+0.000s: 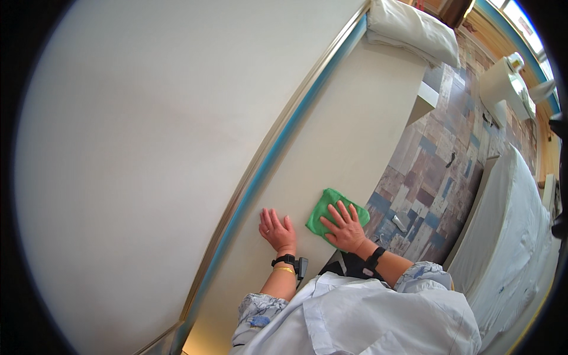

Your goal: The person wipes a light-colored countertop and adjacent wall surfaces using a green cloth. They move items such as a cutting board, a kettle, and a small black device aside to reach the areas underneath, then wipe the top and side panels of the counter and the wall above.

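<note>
My right hand [346,229] lies flat with spread fingers on a green cloth [320,214]. The cloth is folded into a rough square and rests on a long cream board-like surface [349,124], close to its right edge. Part of the cloth is hidden beneath the palm. To its left, my left hand [278,233] is stretched out over the same surface with nothing in it. I cannot tell whether its palm touches the surface. Each wrist wears a black band; the left one carries a small dark device.
A white wall [148,148] with a blue strip [284,133] borders the surface on the left. White folded bedding [411,29] sits at its far end. To the right are a patchwork-patterned floor [426,183], a plastic-covered bed-like piece [509,236] and a white table [503,83].
</note>
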Motion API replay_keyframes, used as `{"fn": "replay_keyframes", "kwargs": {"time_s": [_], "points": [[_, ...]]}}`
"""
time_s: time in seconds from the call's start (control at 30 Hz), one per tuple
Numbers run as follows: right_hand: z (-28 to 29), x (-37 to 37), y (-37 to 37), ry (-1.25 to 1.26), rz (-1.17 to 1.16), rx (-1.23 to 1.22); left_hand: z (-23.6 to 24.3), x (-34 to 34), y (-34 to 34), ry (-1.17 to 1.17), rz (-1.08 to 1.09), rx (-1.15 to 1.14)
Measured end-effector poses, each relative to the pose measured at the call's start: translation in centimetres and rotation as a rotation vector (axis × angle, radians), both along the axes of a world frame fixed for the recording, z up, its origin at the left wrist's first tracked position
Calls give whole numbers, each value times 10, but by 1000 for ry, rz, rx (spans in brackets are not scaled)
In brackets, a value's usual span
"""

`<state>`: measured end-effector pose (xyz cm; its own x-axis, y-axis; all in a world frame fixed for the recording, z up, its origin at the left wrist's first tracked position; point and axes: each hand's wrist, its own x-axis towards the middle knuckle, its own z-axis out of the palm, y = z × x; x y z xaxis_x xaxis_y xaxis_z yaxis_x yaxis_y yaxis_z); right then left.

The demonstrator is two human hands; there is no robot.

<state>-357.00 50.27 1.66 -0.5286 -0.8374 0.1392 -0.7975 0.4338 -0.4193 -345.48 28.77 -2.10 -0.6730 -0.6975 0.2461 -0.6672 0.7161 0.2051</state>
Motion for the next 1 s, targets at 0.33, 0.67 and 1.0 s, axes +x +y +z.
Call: {"fn": "replay_keyframes", "kwargs": {"time_s": [0.33, 0.67, 1.0], "points": [[-16, -164, -96, 164, -330, 8, 10, -2, 1, -18, 17, 25], [-18, -131, -215, 157, -12, -86, 10, -2, 0, -27, 16, 42], [-15, -145, -257, 60, 167, 288, 11, -2, 0, -21, 22, 83]]}}
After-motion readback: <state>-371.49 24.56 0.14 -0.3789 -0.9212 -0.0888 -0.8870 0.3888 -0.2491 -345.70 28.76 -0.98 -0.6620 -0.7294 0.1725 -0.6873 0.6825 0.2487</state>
